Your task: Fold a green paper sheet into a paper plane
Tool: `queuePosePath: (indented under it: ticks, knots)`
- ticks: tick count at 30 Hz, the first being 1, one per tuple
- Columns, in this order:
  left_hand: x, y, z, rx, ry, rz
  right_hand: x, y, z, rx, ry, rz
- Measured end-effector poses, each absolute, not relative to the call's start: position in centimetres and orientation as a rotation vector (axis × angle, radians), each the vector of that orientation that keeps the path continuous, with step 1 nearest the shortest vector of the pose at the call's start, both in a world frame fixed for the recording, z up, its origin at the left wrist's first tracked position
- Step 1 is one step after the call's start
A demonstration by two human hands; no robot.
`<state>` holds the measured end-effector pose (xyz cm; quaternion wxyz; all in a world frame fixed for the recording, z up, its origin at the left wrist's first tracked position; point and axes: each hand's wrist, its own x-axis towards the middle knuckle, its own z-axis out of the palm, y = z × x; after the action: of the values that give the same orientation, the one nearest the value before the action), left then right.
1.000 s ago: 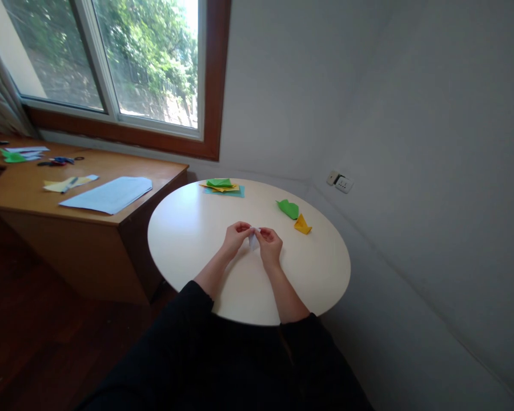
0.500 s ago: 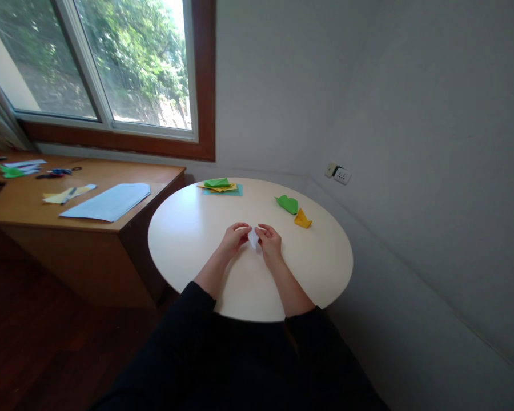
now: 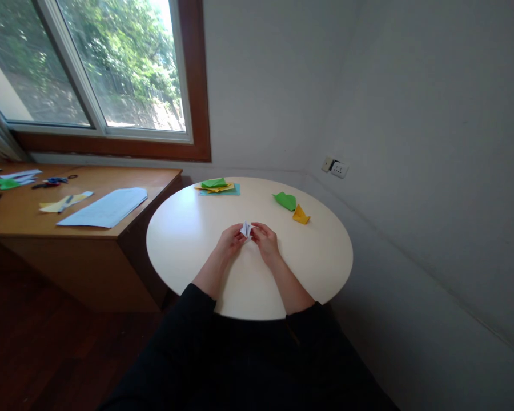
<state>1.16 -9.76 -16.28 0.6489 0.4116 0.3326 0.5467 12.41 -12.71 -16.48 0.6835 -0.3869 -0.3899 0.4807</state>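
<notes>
Folded paper (white, sharply pointed) sits between bare fingers.

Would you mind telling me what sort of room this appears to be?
Probably a small study or craft corner indoors: a round table bearing folded coloured papers, a wooden desk with loose sheets and a pen, and a window looking onto trees.

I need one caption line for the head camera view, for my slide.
Left hand and right hand hold small folded white paper over a round table, with green paper and yellow paper beyond.
</notes>
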Motion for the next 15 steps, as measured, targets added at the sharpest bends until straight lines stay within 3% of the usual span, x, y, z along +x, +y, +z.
queuePosePath:
  ticks: [15]
  knots:
    - [1.40,-9.62,-15.99,0.699,0.735,1.118,11.85,-13.60,-16.02,-1.117,-1.253,0.591]
